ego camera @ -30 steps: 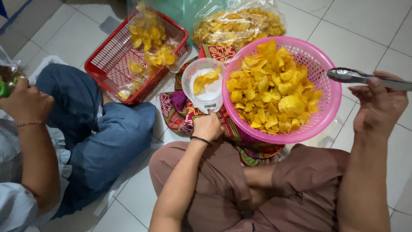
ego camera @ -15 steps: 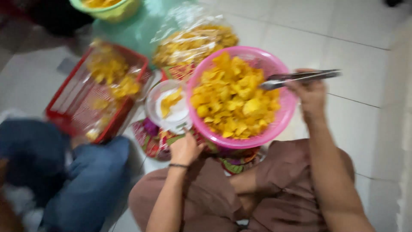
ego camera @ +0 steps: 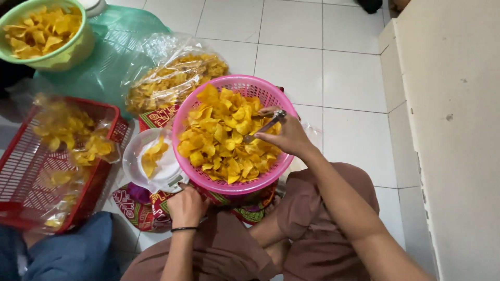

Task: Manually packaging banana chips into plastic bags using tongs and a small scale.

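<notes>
Head view: the right hand (ego camera: 288, 136) has its grip closed around metal tongs (ego camera: 264, 126), whose tips dip into the yellow chips (ego camera: 224, 138) heaped in the pink basket (ego camera: 237, 86). The left hand (ego camera: 186, 205) rests curled at the near edge of a clear tub (ego camera: 136, 151) holding a few chips, just left of the basket; whether it grasps anything cannot be told. A red basket (ego camera: 21, 161) with bagged chips lies further left on the floor

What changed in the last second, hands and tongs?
The right hand swung the tongs from out beside the pink basket down into its chips. The left hand stayed by the scale bowl; tongs still held.
</notes>
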